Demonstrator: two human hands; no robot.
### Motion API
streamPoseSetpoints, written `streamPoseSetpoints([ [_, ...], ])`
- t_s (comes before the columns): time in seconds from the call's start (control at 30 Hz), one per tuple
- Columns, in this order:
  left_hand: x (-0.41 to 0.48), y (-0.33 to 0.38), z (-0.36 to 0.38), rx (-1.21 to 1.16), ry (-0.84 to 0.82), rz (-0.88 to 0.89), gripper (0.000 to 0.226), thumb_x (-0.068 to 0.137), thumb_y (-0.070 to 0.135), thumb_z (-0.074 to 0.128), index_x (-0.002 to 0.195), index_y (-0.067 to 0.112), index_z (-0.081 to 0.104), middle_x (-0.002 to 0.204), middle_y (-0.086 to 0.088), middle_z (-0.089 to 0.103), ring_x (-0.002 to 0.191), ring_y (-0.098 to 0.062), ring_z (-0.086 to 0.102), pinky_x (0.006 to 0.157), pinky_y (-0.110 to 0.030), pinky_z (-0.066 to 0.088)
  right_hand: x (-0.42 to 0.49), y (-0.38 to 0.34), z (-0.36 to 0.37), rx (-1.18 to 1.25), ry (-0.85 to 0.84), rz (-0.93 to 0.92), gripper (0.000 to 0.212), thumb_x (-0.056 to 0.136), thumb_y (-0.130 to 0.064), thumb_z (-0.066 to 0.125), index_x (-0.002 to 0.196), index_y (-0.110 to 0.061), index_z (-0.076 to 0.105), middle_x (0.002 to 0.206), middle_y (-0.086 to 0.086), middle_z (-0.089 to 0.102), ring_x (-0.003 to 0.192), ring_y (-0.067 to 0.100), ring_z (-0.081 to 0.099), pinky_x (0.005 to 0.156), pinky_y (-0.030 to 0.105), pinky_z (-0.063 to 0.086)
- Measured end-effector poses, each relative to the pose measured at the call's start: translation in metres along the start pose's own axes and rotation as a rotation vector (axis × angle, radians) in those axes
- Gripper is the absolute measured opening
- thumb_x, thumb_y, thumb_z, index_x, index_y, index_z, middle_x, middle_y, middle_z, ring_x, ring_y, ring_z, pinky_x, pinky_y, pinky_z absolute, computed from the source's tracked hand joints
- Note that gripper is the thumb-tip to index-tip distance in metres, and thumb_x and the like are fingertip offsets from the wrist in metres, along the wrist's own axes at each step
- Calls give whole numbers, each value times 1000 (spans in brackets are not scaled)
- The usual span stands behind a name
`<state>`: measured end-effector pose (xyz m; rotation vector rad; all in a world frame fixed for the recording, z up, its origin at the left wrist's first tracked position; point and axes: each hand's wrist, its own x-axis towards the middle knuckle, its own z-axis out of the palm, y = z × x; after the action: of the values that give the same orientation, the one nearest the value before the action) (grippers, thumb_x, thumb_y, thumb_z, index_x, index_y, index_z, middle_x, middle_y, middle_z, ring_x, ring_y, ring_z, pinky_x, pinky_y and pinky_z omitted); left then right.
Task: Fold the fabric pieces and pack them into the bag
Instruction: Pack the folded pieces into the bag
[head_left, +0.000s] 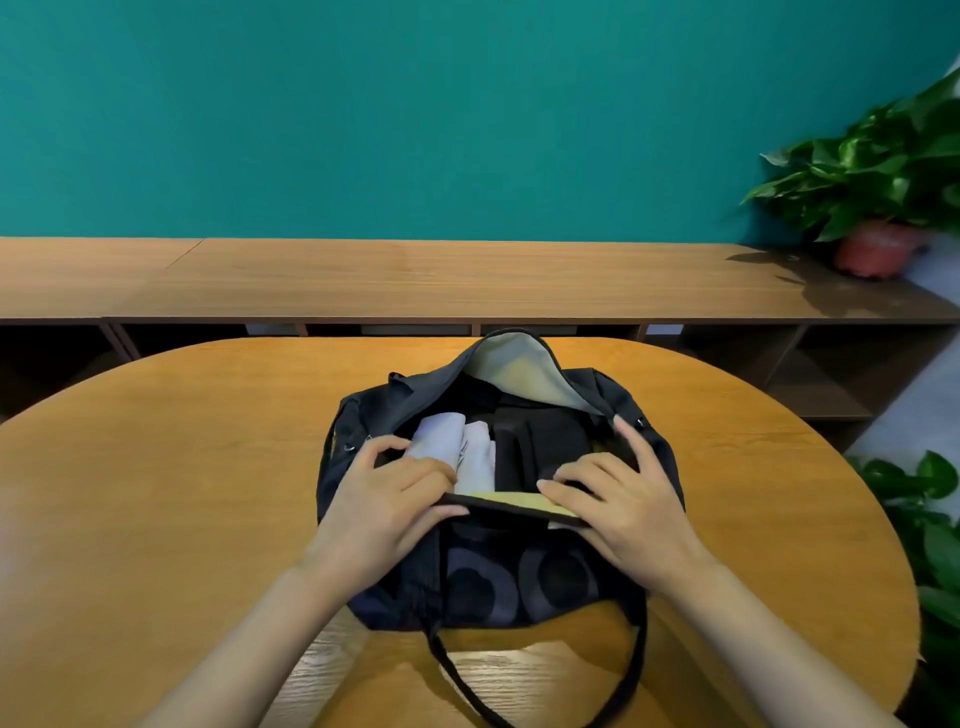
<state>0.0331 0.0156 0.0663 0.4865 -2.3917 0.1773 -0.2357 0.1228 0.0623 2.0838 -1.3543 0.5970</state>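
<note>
A dark bag (483, 577) with round grey prints lies open on the oval wooden table (182, 467). Inside it lie folded pale lilac fabric pieces (462, 441) on the left and folded black fabric (545, 441) on the right. My left hand (389, 499) grips the near rim of the bag's opening, thumb under the rim and fingers curled over it by the lilac fabric. My right hand (623, 493) rests on the near rim at the right, fingers spread and fairly straight, index finger raised toward the far edge. The bag's pale lining flap (519, 369) stands up at the back.
The bag's dark strap (457, 670) loops toward me over the table's near edge. A long wooden bench or shelf (467, 280) runs behind the table under a teal wall. A potted plant (872, 208) stands at its right end; more leaves (930, 519) at right.
</note>
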Motion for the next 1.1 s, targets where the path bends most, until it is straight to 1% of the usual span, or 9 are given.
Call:
streamPoseSetpoints([
  [0.1,-1,-8,-3,39,4,-36,40,99,49,48,82,17,65,91,13,68,81,-7,66,107,-42,35,2,5,7,-58,-13,7,39,101,-45,46,107,-19,75,104,-5,72,96,17,67,108,61,33],
  [0.23,-23,-30,1,20,-142,-131,37,94,58,47,91,25,63,112,15,68,112,-4,61,117,-53,20,-14,4,21,-100,-170,-7,40,98,-40,43,118,-19,71,121,0,68,113,22,64,111,59,28],
  [0.33,-34,-40,-1,-25,-169,-175,38,96,57,43,97,26,64,108,17,68,114,0,59,120,-54,8,-14,3,17,-74,-116,27,37,96,-35,45,113,-16,71,120,3,67,115,23,62,112,57,28],
  [0.5,-33,-39,-4,41,-136,-174,43,98,53,42,83,20,65,83,14,67,96,-4,64,119,-52,15,-15,2,21,-14,-89,89,31,97,-30,46,98,-15,72,83,-4,71,82,17,70,119,50,20],
  [0.57,-38,-38,-4,-3,-137,-197,45,95,60,44,87,22,68,88,15,68,103,-2,63,120,-52,12,-12,3,17,-19,-116,93,34,98,-36,45,102,-16,72,87,-6,71,83,15,69,119,52,19],
  [0.67,-42,-37,-10,-123,-54,-274,40,91,59,51,105,26,70,107,20,66,117,2,55,120,-52,9,-4,-1,10,-50,-147,80,46,97,-50,44,121,-19,68,119,-5,68,110,15,64,113,60,27],
  [0.73,-42,-39,-14,-154,44,-364,38,90,54,53,110,26,68,117,20,64,120,1,53,120,-49,12,-3,-5,10,-52,-205,68,53,97,-56,41,128,-20,65,129,-4,64,120,18,59,112,63,26],
  [0.87,-50,-53,-15,-140,100,-639,43,94,56,49,121,26,65,128,17,57,123,-9,51,116,-48,23,-1,-12,15,6,-259,96,63,100,-63,27,121,-22,70,118,-8,69,116,18,61,113,66,15],
  [1.1,-54,-61,-13,-194,21,-798,48,84,53,54,119,24,69,128,6,63,121,-17,54,108,-56,33,87,-66,33,75,33,186,43,102,-42,37,96,-21,74,104,-8,70,105,20,61,111,55,29],
])
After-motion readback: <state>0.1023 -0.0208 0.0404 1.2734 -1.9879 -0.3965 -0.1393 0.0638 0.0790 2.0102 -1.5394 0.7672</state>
